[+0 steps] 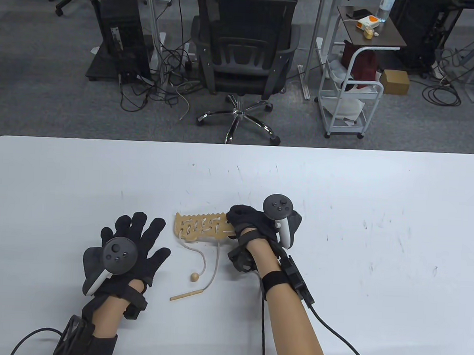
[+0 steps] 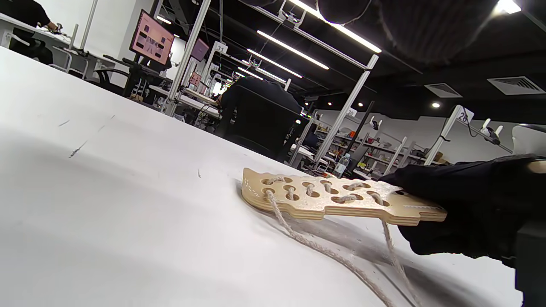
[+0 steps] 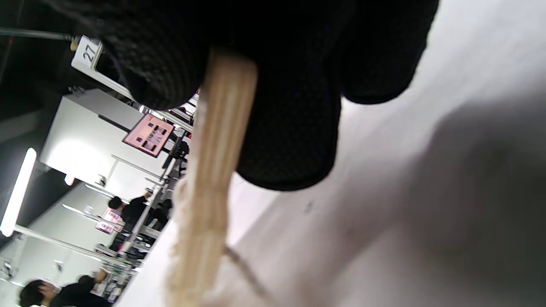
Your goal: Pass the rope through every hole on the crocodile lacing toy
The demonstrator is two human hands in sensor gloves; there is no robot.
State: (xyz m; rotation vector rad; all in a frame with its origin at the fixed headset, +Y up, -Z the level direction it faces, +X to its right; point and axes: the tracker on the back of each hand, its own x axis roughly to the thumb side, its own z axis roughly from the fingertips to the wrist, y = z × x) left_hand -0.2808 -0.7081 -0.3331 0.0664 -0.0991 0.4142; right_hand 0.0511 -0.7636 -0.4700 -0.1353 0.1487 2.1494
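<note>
The wooden crocodile lacing toy point(image 1: 199, 227) lies flat at the table's middle, with beige rope laced through several holes. It also shows in the left wrist view point(image 2: 332, 198). My right hand point(image 1: 254, 222) grips the toy's right end; in the right wrist view its fingers point(image 3: 290, 128) pinch the board's edge point(image 3: 213, 183). The rope point(image 1: 201, 259) trails from the toy toward me, one end at a wooden ball point(image 1: 194, 277), the other at a wooden needle stick point(image 1: 187, 295). My left hand point(image 1: 132, 243) rests flat on the table left of the toy, fingers spread, holding nothing.
The white table point(image 1: 377, 232) is scuffed. A black office chair point(image 1: 243, 62) stands beyond the far edge, with a white cart point(image 1: 350, 100) to its right and a computer tower point(image 1: 121, 32) to its left.
</note>
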